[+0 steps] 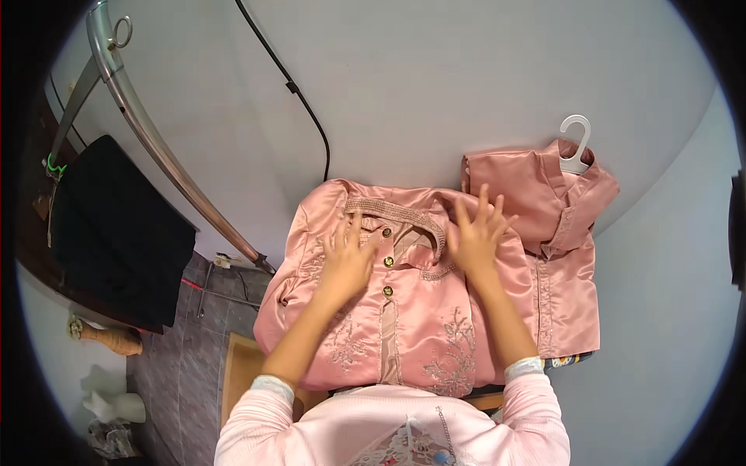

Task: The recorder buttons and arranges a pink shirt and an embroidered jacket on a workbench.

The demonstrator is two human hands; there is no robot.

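A pink satin jacket [425,307] lies spread in front of me, its front facing up, with silvery beaded embroidery and several dark round buttons down the middle. Its beaded stand-up collar [396,210] is at the far side. My left hand [348,260] rests on the jacket just left of the buttons, fingers spread. On the right of the collar, my right hand [476,235] is over the shoulder area with its fingers apart. Neither hand grips anything. To the right lies a second pink satin garment [563,303], with a white hanger [576,147] in its neck.
A black cable [292,87] runs down the grey wall to behind the jacket. At the left, a curved metal pole [167,151] slants down beside a hanging black cloth [120,233]. A wooden edge [237,369] shows under the jacket, above grey floor tiles [183,365].
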